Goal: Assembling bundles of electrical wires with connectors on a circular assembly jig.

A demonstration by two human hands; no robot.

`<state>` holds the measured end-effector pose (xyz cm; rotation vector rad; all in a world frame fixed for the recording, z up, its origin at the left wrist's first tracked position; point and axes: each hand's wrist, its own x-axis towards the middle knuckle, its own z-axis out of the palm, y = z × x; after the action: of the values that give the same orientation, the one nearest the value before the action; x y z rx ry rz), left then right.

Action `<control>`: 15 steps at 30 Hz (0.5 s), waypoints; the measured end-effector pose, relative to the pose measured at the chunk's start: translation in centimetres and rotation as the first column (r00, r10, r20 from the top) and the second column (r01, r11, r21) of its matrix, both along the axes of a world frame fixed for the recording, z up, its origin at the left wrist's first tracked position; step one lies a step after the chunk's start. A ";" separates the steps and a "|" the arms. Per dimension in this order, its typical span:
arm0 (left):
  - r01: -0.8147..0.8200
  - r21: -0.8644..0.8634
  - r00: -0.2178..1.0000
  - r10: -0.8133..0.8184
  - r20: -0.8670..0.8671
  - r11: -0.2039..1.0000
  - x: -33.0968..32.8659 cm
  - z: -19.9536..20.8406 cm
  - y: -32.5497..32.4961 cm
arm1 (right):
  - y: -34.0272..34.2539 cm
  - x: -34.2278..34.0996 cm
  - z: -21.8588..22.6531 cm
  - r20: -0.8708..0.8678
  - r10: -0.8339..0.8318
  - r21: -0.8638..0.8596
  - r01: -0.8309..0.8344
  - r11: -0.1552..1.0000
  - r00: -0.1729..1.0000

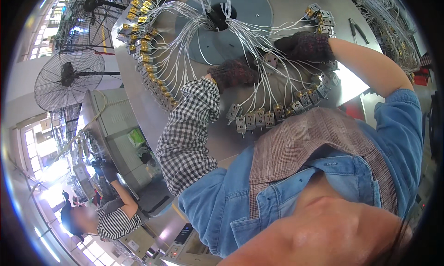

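Observation:
My left hand [233, 74], in a dark knitted glove, reaches in from the left with its fingers bent round part of a bundle of white wires [238, 34]. My right hand [306, 47], gloved alike, comes in from the right with its fingers curled beside the same wires; what it holds is hidden. Between the two hands is a small metal block [271, 61], and I cannot tell which hand touches it. The wires fan out from the hole of a grey round disc [185, 39] to rows of small metal blocks [269, 119] along the table's edge.
The metal table [219, 127] also carries brass-topped blocks [145, 57] at its left edge and pliers [358, 32] at the right. More wires [388, 20] hang beyond it. Left of the table are a caged fan [69, 78], a grey cabinet [115, 113] and a co-worker in a striped shirt [118, 222].

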<state>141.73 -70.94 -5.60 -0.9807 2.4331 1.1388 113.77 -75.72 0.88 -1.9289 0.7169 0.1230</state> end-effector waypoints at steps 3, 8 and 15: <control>0.098 0.037 0.981 -0.103 0.162 0.994 -0.8 2.5 0.9 | 0.1 0.4 0.1 -0.069 0.066 -0.135 -0.075 0.988 0.995; 0.173 -0.327 0.977 -0.119 0.177 0.929 -2.1 6.3 2.2 | -0.2 1.7 -2.0 -0.073 0.110 -0.165 -0.121 0.979 0.991; -0.349 -0.116 0.859 0.367 0.357 0.930 -3.1 10.1 3.3 | -0.2 1.1 -1.6 -0.051 -0.042 -0.260 0.028 0.965 0.998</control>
<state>138.62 -67.60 4.46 -1.5591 2.0289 0.8932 114.92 -75.96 -0.71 -2.1672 0.8375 0.0636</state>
